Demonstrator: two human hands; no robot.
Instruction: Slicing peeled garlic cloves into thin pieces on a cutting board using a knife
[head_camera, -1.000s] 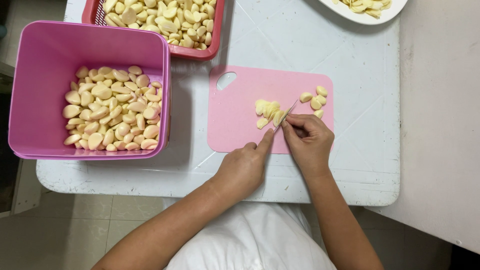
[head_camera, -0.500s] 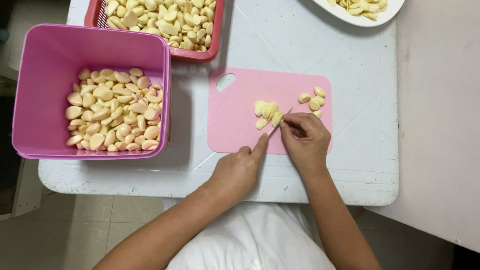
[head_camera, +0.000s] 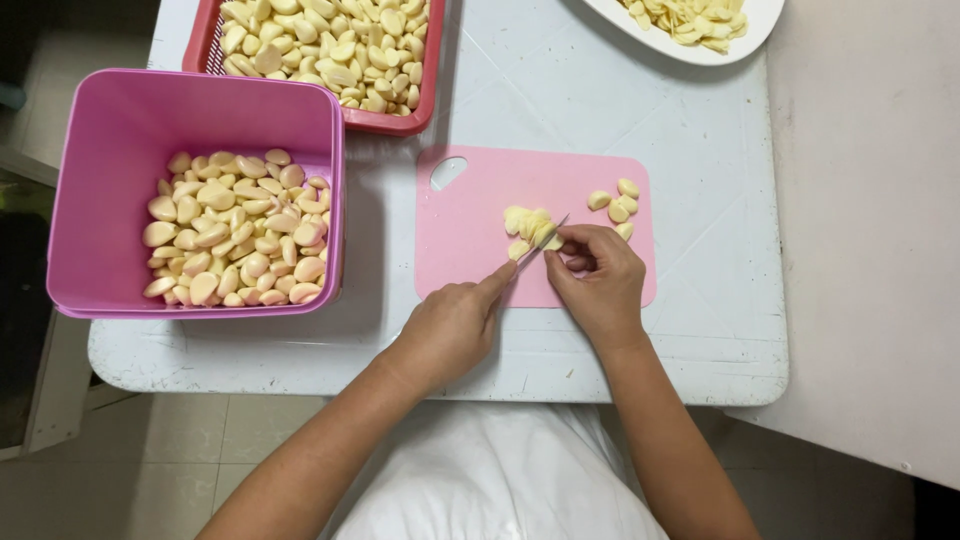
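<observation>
Garlic slices (head_camera: 527, 226) heaped mid cutting board (head_camera: 470, 250), pink, smooth plastic.
Left hand (head_camera: 452, 325) closed round knife (head_camera: 540, 238), forefinger along blade; right hand (head_camera: 598, 280) curled, fingertips pinching a clove beside the heap.

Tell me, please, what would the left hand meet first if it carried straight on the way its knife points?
The left hand aims its knife up and right. First in line is the garlic clove pinched by the right hand's fingers; the blade tip looks already on it.
</observation>
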